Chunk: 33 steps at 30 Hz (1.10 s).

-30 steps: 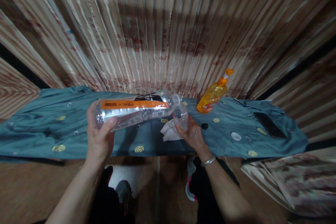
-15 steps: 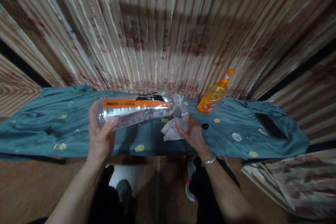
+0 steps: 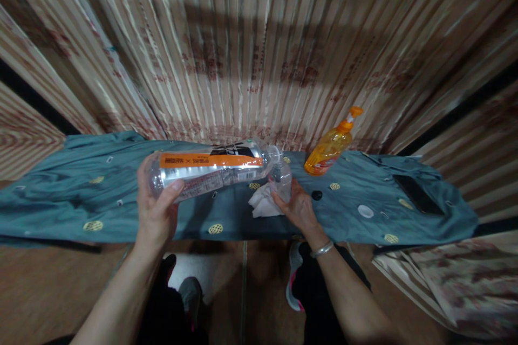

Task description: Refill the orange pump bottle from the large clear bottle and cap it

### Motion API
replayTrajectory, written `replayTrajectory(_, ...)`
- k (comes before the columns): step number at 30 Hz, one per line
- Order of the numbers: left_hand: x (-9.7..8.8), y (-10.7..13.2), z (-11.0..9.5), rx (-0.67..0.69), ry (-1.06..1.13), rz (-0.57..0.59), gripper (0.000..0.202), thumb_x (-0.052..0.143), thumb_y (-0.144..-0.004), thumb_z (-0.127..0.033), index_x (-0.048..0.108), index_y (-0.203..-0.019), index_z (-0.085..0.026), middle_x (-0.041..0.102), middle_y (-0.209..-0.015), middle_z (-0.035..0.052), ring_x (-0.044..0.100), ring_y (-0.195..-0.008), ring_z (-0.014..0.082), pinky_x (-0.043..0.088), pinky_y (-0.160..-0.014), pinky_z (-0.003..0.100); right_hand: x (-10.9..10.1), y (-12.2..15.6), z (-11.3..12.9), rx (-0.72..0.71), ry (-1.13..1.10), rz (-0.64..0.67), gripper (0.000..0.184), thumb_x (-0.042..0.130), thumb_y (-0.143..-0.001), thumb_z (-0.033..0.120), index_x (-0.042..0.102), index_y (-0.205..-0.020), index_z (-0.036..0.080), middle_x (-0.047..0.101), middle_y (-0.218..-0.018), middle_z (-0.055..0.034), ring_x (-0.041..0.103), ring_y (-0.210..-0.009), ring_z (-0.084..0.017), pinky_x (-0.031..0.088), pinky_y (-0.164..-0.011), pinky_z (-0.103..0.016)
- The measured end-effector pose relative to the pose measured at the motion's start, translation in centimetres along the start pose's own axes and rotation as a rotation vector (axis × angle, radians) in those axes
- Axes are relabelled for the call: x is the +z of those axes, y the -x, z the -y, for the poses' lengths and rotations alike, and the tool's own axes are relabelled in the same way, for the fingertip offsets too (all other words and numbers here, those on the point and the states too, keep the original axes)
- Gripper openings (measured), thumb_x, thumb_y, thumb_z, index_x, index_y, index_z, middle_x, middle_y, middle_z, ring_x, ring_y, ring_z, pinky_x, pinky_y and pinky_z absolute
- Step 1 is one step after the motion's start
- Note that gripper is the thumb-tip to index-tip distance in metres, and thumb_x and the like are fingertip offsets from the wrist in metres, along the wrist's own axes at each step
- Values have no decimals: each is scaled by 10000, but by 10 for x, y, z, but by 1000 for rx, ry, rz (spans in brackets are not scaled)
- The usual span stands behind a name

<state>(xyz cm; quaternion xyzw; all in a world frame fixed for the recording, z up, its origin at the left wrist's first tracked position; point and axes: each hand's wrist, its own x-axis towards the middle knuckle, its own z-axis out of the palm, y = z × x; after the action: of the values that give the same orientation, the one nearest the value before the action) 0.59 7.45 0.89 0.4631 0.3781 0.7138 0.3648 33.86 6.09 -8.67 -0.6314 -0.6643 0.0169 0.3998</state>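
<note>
holding large clear bottle (image 3: 218,170) above teal cloth (image 3: 356,172), gripping round base end with left hand (image 3: 157,202). lying on its side, running long axis across the view left to right, rising slightly toward neck. pointing mouth right, base left, showing orange-and-silver label (image 3: 210,160). aiming mouth at top of small clear container (image 3: 285,178), gripping that with right hand (image 3: 298,205); not being able to tell whether touching or just apart. wearing silver bracelet (image 3: 322,249) on right arm. seeing crumpled white tissue (image 3: 265,204) just beside container, partly hidden by right hand; orange pump bottle (image 3: 328,150) beyond; small black round piece (image 3: 317,194) just right; white disc (image 3: 365,211) farther; phone (image 3: 417,194) near right end. facing striped curtain (image 3: 254,38).
</note>
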Motion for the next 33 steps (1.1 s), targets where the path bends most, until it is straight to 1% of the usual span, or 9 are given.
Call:
replayTrajectory(6,0,1,-2,19,-36,16,776,1007,-627,-493,715,-1340,-407,695,-1361,19,664,-1288,336,482,-1211,629,-2,0,1,7,-10,10,477,705,-935,378,633,-1375,209,811,-1131,-184,799,-1022,-389,671,-919,-598)
replayTrajectory(10,0,1,-1,-3,-25,0,811,1024,-586,-496,714,-1329,-399,699,-1390,19,658,-1310,343,460,-1232,626,-1,0,0,8,-10,8,492,718,-926,385,634,-1368,188,804,-1162,-211,797,-1048,-408,668,-924,-616)
replayTrajectory(12,1,1,0,14,-35,-3,808,1016,-601,-509,709,-1340,-396,692,-1411,25,653,-1316,339,454,-1236,621,0,0,0,11,-4,9,487,712,-929,391,633,-1362,180,803,-1164,-219,798,-1048,-409,668,-920,-618)
replayTrajectory(16,1,1,1,41,-32,-5,802,1009,-618,-513,701,-1348,-396,693,-1388,29,658,-1291,332,478,-1214,621,2,1,-2,1,19,-6,521,705,-938,425,616,-1383,168,810,-1151,-207,803,-1047,-391,667,-924,-584)
replayTrajectory(18,1,1,0,33,-22,-10,816,1019,-594,-515,706,-1339,-397,693,-1390,25,650,-1308,340,461,-1230,624,3,1,-4,-6,27,-11,548,702,-941,454,607,-1395,163,811,-1154,-203,803,-1053,-388,665,-928,-574)
replayTrajectory(22,1,1,0,34,-31,14,798,1009,-610,-506,704,-1341,-415,691,-1390,18,639,-1349,359,427,-1253,645,3,1,-5,-17,35,-1,545,686,-955,481,606,-1391,163,810,-1152,-212,801,-1053,-396,664,-924,-578)
replayTrajectory(24,1,1,1,48,-38,12,785,1002,-619,-513,706,-1339,-416,691,-1385,19,644,-1338,357,436,-1245,646,3,1,-5,-20,36,4,539,694,-954,470,606,-1385,159,812,-1130,-211,802,-1032,-394,666,-918,-578)
replayTrajectory(29,0,1,2,74,-64,17,759,979,-651,-523,692,-1347,-429,691,-1360,18,672,-1270,344,518,-1167,628,1,0,-3,-10,30,3,529,712,-955,451,600,-1397,184,811,-1146,-194,798,-1041,-380,671,-925,-592)
replayTrajectory(33,5,1,-5,8,-21,3,773,1018,-576,-484,730,-1290,-418,706,-1298,8,675,-1244,342,491,-1189,636,0,0,-1,-13,12,3,514,730,-952,430,607,-1397,202,807,-1148,-203,793,-1056,-388,668,-941,-602)
